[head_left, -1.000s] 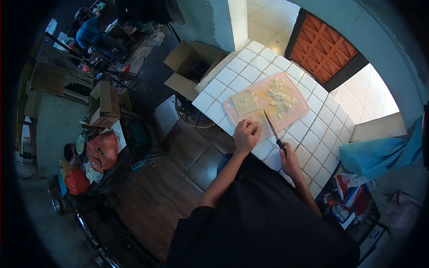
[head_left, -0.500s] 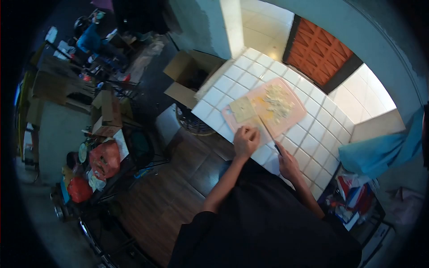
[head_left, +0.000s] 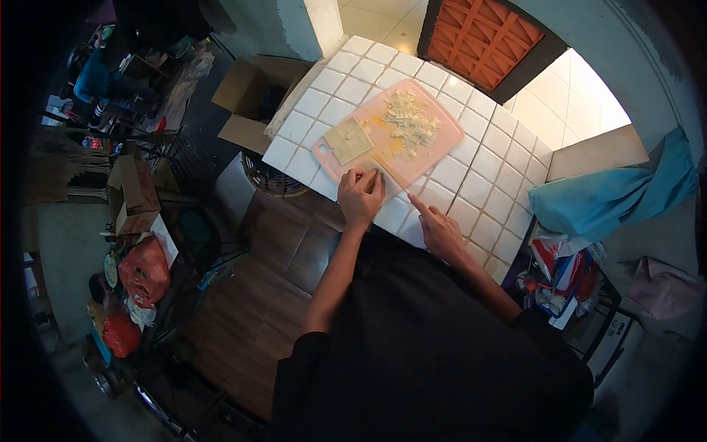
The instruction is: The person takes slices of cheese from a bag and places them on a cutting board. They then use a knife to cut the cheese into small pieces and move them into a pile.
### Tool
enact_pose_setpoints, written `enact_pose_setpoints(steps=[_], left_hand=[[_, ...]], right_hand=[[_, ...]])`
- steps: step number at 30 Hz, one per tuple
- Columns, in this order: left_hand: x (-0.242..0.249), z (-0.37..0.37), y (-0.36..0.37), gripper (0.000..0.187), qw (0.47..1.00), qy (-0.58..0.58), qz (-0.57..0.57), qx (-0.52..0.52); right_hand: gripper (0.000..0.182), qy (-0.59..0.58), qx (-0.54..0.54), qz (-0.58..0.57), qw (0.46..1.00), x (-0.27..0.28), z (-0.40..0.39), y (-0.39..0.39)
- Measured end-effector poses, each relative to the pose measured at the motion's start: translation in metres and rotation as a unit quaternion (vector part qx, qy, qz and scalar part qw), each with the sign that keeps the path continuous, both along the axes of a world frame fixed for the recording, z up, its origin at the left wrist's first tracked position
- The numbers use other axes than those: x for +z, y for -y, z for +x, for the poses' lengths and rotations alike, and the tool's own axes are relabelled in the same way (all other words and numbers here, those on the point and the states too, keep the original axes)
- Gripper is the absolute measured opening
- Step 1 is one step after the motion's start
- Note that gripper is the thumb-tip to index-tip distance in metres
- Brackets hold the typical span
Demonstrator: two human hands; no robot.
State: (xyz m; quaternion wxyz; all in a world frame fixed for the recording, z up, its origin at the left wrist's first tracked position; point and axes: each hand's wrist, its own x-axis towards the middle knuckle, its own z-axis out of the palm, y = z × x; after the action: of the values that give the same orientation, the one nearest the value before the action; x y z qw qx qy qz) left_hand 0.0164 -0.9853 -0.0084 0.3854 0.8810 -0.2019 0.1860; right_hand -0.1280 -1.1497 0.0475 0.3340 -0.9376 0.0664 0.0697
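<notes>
A pink plastic cutting board (head_left: 434, 151) lies at an angle on a white tiled countertop (head_left: 486, 214), seen from above. On the board's left part sits a flat, pale yellow square slab of food (head_left: 348, 140). Toward the far right of the board is a loose pile of small pale chopped pieces (head_left: 412, 125).

The person's left hand (head_left: 361, 195) rests curled at the near edge of the board, fingers bent down onto a small piece that is too hidden to make out. The right hand (head_left: 440, 230) is on the countertop just beside the board's near right edge, closed around a knife handle with the forefinger stretched forward. The knife (head_left: 394, 177) runs from that hand onto the board, its blade lying between the two hands; it is thin and hard to see.

Both arms come from a black top at the bottom of the view.

Beyond the counter's left end stands an open cardboard box (head_left: 250, 99) on the floor. To the right, a blue cloth (head_left: 611, 195) is draped over something. At the top, an orange lattice panel (head_left: 482, 37) is set in the wall.
</notes>
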Motion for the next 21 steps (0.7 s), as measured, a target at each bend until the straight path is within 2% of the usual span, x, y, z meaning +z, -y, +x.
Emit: enact_pose_setpoints(steps=[9, 14, 17, 21], left_hand=[[0.001, 0.000, 0.003, 0.017, 1.000, 0.000, 0.016, 0.007], [-0.001, 0.001, 0.003, 0.016, 1.000, -0.003, 0.014, 0.012], [0.000, 0.001, 0.003, 0.016, 1.000, -0.003, 0.013, 0.011], [-0.001, 0.000, 0.002, 0.017, 1.000, 0.001, 0.014, 0.000]], right_hand=[[0.059, -0.007, 0.020, -0.016, 1.000, -0.002, 0.004, 0.004], [0.077, -0.070, 0.044, -0.065, 0.994, -0.003, 0.011, 0.004], [0.084, -0.068, 0.038, -0.074, 0.994, -0.007, 0.020, -0.001], [0.083, -0.068, 0.038, -0.078, 0.994, 0.001, 0.027, -0.006]])
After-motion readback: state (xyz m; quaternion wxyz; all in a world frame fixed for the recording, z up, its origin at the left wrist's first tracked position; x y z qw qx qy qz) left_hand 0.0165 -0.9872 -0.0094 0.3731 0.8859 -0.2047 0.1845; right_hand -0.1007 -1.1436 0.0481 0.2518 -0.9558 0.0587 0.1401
